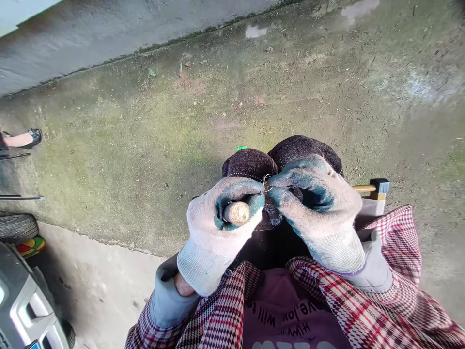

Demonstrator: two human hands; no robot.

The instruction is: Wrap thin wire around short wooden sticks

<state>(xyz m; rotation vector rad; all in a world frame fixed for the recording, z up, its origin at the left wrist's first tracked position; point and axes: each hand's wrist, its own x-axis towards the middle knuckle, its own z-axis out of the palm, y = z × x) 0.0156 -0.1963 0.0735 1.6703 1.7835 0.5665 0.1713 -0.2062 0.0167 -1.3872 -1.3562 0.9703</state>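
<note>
The left hand, in a white knit glove with a teal rubber coating, wraps around a short, pale wooden handle, its fingers closed and its sawn end showing. The right hand, in a matching glove, reaches across, its fingers pinched closed on a thin, bright wire at the handle's far side. What the wire joins is too small to tell. Both hands sit just above the wearer's knees, which are covered in dark checked cloth. Below the hands, nearer the body, hang a red-and-cream plaid jacket and a purple printed shirt.

Just right of the knees lies a hammer with a yellow-toned shaft and a dark head. Beyond the knees spreads mossy, littered concrete ground, with a small green scrap touching the cloth's far edge. Well left of the knees are a black shoe on another person's foot, a black tyre, a striped multicoloured ball and a silver car. A grey wall runs along the far top edge.
</note>
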